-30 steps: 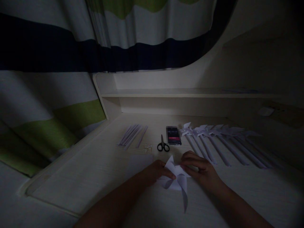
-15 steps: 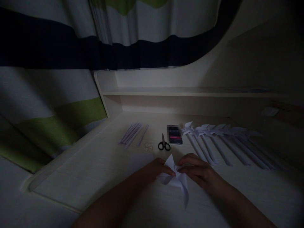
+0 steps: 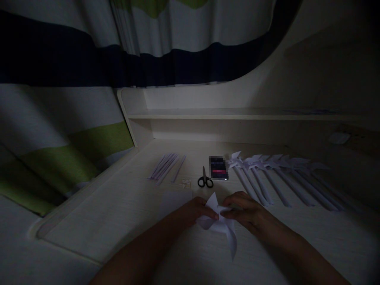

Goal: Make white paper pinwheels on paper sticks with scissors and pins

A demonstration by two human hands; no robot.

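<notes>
A white paper pinwheel (image 3: pixel 219 225) with curved blades is between my two hands, low over the desk. My left hand (image 3: pixel 199 209) is closed on its left side, the thumb pressed near the centre. From the right, my right hand (image 3: pixel 247 211) pinches the pinwheel close to the centre with thumb and fingertips. One blade points up between the hands and another curls down toward me. Partly behind my left forearm lies a white paper sheet (image 3: pixel 175 201). Whether a pin is at the centre I cannot make out.
Black-handled scissors (image 3: pixel 204 181) lie ahead of my hands, beside a dark, blurred-out phone-like device (image 3: pixel 219 168). Several finished pinwheels on paper sticks (image 3: pixel 280 184) are lined up at right. Thin paper rolls (image 3: pixel 164 167) and small pale pieces (image 3: pixel 186 182) lie left. A shelf (image 3: pixel 208 114) runs behind.
My right thumb and fingers have shifted very slightly at the pinwheel's centre. Both hands keep their hold, and the other things stay where they were.
</notes>
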